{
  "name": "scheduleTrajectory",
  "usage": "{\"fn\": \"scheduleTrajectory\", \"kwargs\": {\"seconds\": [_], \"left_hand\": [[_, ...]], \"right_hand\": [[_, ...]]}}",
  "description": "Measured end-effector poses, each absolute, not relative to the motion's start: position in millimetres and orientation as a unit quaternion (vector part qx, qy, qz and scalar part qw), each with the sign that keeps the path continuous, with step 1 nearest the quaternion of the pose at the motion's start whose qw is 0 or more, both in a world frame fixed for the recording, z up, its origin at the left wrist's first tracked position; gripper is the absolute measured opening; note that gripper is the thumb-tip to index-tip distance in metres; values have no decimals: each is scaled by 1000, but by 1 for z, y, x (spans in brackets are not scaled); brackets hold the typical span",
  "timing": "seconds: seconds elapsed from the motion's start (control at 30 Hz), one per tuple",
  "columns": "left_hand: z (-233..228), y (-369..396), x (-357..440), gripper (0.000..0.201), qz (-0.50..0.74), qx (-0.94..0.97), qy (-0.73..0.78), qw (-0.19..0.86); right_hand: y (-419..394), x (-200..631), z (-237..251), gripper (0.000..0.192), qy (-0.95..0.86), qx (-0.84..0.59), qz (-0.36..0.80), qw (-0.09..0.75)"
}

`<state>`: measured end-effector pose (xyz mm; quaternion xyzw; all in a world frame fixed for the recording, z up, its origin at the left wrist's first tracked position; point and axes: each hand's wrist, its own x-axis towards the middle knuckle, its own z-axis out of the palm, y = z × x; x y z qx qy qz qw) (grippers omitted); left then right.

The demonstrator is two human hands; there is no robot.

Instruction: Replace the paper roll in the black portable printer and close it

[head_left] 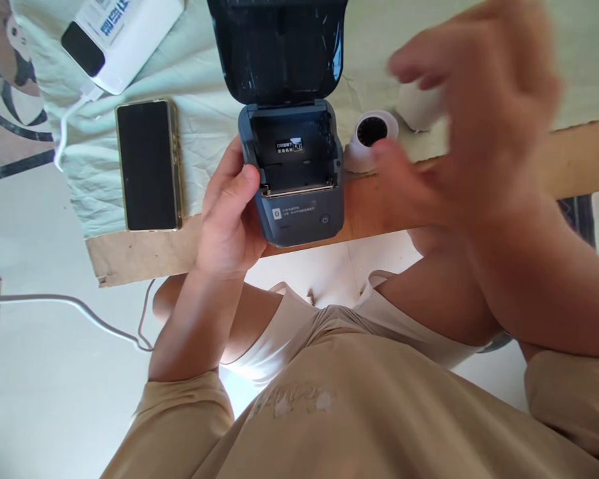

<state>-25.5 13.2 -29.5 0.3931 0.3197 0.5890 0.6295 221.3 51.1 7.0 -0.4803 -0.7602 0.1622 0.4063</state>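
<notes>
A small dark grey label printer [299,199] stands at the table's near edge with its lid [279,50] flipped up and its paper bay bare. My left hand [229,213] grips the printer's left side, thumb on the rim of the bay. My right hand [469,126] hovers blurred above the table to the right of the printer, fingers spread and holding nothing. Under it lie a white paper roll [372,136] with a dark core, close to the printer's right side, and a second white roll [419,106] partly hidden by the fingers.
A black phone [148,165] in a gold-edged case lies left of the printer on the pale cloth [199,86]. A white power bank [122,36] with a white cable sits at the far left. The wooden table edge [130,256] runs just before my lap.
</notes>
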Motion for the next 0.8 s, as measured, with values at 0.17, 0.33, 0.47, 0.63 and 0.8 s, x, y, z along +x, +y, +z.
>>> {"fn": "scheduleTrajectory", "kwargs": {"seconds": [0.17,0.33,0.47,0.63,0.8], "left_hand": [[-32,12,-25,36,589,401,343,612],[-30,10,-24,43,571,391,387,609],[-28,10,-27,47,554,403,394,613],[-28,9,-30,44,555,419,370,617],[-28,10,-28,41,553,415,361,626]], "right_hand": [[51,196,-9,40,-853,-469,7,228],[53,204,-21,42,-838,-490,46,235],[49,204,-13,59,-839,-442,58,311],[49,196,-5,52,-728,-426,324,428],[58,191,-19,34,-469,-434,651,410]]}}
